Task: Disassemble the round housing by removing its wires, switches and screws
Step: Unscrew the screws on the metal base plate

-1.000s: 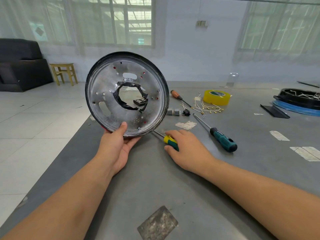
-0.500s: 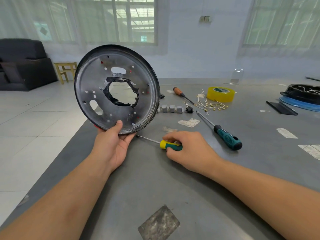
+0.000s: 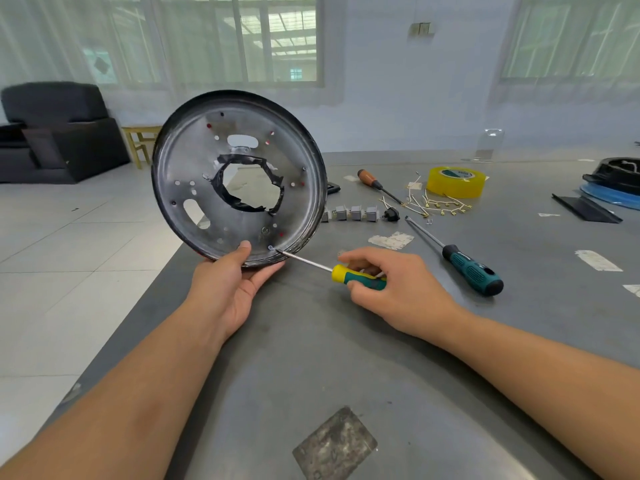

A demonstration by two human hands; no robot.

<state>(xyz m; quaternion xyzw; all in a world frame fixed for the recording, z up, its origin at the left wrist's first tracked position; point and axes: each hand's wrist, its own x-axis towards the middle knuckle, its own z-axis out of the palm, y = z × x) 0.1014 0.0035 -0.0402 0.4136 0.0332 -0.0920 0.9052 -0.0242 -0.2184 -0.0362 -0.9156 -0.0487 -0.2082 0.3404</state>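
Teal screwdriver (image 3: 464, 265) and switches (image 3: 353, 213) crowd right side.

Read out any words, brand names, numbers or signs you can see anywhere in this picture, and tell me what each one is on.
None can be read.
Yellow tape roll: a teal label on its top face, print too blurred to read.
Teal screwdriver on the table: no legible marking on the handle.
Yellow-and-green screwdriver in the right hand: no marking shows.
Round housing held by the left hand: holes and screws only, no lettering.

Bright, soft daylight from the windows (image 3: 242, 39); sharp focus, edges bowed.
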